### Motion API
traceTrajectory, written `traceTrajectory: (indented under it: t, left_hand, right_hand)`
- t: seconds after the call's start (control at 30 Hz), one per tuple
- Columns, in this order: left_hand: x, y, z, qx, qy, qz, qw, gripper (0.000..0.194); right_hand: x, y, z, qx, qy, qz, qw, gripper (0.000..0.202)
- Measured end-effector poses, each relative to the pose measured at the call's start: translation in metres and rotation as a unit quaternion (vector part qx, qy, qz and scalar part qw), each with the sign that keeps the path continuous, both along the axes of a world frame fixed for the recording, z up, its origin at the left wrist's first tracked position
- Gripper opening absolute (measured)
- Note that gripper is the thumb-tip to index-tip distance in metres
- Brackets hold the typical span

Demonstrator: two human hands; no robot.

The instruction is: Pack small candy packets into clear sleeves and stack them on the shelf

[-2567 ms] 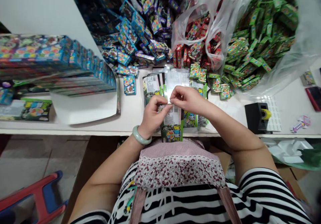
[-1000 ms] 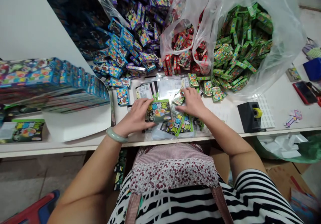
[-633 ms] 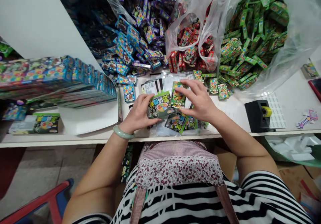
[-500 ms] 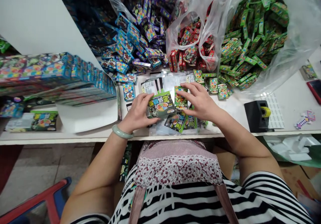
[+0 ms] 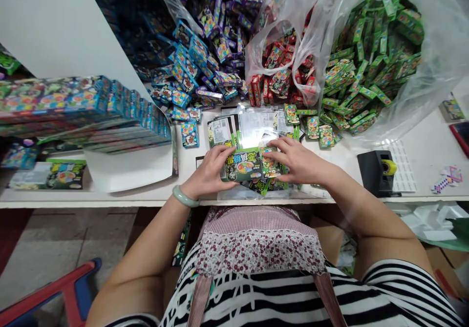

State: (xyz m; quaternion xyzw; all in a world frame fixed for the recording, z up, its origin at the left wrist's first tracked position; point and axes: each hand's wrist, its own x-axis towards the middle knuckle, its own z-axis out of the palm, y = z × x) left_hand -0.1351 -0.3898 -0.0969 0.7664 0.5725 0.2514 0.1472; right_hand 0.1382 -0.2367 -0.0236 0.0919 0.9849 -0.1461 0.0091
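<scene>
Between thumb and fingers, my left hand (image 5: 212,172) grips a black-and-green candy box (image 5: 245,165) with a round colourful picture. My right hand (image 5: 296,162) has its fingers around a small green candy box (image 5: 270,162), whose left side meets the right end of the larger one. Beneath both lie flat black-and-green cards (image 5: 256,185), partly covered. Just beyond my hands are shiny clear plastic sleeves (image 5: 252,123) and printed cards (image 5: 220,131).
Open plastic bags hold small green boxes (image 5: 377,63) and red boxes (image 5: 280,80). Blue boxes (image 5: 186,68) and purple boxes (image 5: 227,39) are heaped at the back. Stacked boxes (image 5: 80,97) stand left. A black tape dispenser (image 5: 373,173) sits right, near the table edge (image 5: 120,203).
Both boxes have come nearer the table's front edge. The small green box now sits against the larger box's end, and my hands have moved closer together.
</scene>
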Motion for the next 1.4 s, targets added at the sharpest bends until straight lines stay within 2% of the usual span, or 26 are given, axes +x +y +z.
traceTrajectory:
  t: [0.2,0.37,0.57,0.73,0.93,1.0,1.07,1.17,1.23,1.3,1.33,1.4]
  left_hand:
    - [0.001,-0.002,0.002,-0.007,0.003,0.003,1.0,0.095]
    - [-0.006,-0.002,0.008,-0.013,-0.005,0.026,1.0,0.093]
    - [-0.008,-0.003,0.016,-0.021,0.0,-0.02,1.0,0.093]
    - [-0.001,-0.001,0.017,-0.01,-0.03,-0.033,0.999,0.093]
    - [0.002,0.002,0.014,-0.008,-0.043,-0.008,0.999,0.092]
    - [0.003,0.001,0.012,0.001,-0.047,0.014,0.999,0.092]
    - [0.004,0.001,0.01,0.009,-0.05,0.032,0.998,0.093]
    - [0.004,0.003,0.006,0.012,-0.053,0.039,0.998,0.095]
    - [0.0,0.003,0.006,0.02,-0.051,0.051,0.997,0.094]
    - [-0.005,0.002,0.008,0.035,-0.045,0.08,0.995,0.092]
    - [-0.007,0.001,0.009,0.043,-0.042,0.093,0.994,0.091]
    - [-0.01,-0.003,0.013,0.054,-0.035,0.108,0.992,0.09]
  right_hand:
    - [-0.003,-0.001,0.004,-0.015,-0.005,-0.005,1.0,0.061]
    - [-0.001,-0.004,0.007,-0.042,-0.002,0.033,0.999,0.057]
    - [-0.001,0.006,0.011,-0.096,0.012,0.062,0.993,0.061]
    - [-0.01,0.012,0.007,-0.079,0.035,0.02,0.996,0.061]
    - [-0.018,0.007,-0.013,-0.132,0.104,-0.038,0.985,0.092]
    - [-0.019,-0.004,-0.019,-0.125,0.135,-0.094,0.978,0.083]
    - [-0.02,-0.018,-0.023,-0.109,0.138,-0.138,0.975,0.063]
    - [-0.025,-0.026,-0.028,-0.124,0.114,-0.128,0.977,0.043]
    - [-0.032,-0.01,-0.031,-0.147,0.134,-0.141,0.97,0.038]
    - [-0.043,0.027,-0.035,-0.143,0.176,-0.208,0.951,0.036]
    - [-0.05,0.05,-0.037,-0.12,0.198,-0.26,0.938,0.036]
    - [-0.068,0.098,-0.04,-0.051,0.173,-0.313,0.932,0.034]
